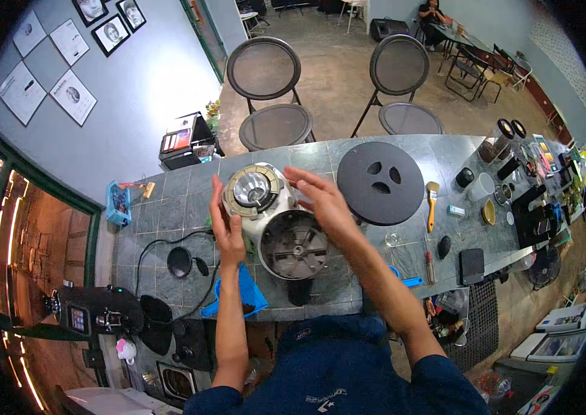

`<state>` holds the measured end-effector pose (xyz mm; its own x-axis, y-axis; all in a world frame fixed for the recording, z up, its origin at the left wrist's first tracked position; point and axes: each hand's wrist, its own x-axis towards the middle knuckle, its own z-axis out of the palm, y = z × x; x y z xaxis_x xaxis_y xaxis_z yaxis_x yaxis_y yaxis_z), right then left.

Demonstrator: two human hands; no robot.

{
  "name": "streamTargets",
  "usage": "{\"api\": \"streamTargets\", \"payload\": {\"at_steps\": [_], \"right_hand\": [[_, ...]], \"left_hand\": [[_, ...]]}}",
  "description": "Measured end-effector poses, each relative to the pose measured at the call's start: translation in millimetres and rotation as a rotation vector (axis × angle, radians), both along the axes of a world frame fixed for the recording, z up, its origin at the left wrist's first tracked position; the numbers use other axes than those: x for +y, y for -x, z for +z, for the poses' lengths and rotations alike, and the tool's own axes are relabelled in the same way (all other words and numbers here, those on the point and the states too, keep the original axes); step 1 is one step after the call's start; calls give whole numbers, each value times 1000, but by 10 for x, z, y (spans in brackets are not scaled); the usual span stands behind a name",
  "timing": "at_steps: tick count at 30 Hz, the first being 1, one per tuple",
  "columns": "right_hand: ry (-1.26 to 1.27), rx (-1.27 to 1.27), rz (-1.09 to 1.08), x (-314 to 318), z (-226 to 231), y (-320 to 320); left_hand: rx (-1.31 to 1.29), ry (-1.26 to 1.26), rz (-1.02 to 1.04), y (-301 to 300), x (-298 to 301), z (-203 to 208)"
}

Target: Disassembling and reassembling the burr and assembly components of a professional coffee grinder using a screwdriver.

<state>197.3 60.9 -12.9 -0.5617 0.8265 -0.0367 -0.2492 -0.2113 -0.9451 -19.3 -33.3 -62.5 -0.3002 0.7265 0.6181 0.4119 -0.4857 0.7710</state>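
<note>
A white machine (255, 223) stands on the tiled counter in front of me, probably a small coffee roaster or grinder. Its top has a beige ring around a shiny metal funnel (251, 188). Nearer to me is its round metal pan (295, 245), with dark flat blades inside. My left hand (227, 232) is upright along the machine's left side, fingers stretched. On the other side my right hand (320, 200) reaches over the pan's right edge, fingers extended toward the ringed top. Neither hand holds anything; whether they touch the machine I cannot tell.
A black round lid-like disc (380, 183) with three holes lies right of the machine, beside a brush (432, 206). A blue dustpan (244, 294) lies near my left forearm. Cups and jars crowd the right end. Two chairs (275, 124) stand beyond the counter (168, 187); a person (433, 21) sits far back.
</note>
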Motion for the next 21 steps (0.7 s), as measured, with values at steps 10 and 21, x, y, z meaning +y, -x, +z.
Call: {"api": "streamTargets", "payload": {"at_steps": [10, 21], "right_hand": [[117, 270, -181, -510, -110, 162], [-36, 30, 224, -1061, -168, -1520]], "left_hand": [[-219, 270, 67, 224, -204, -59], [-309, 394, 365, -775, -568, 591]]}}
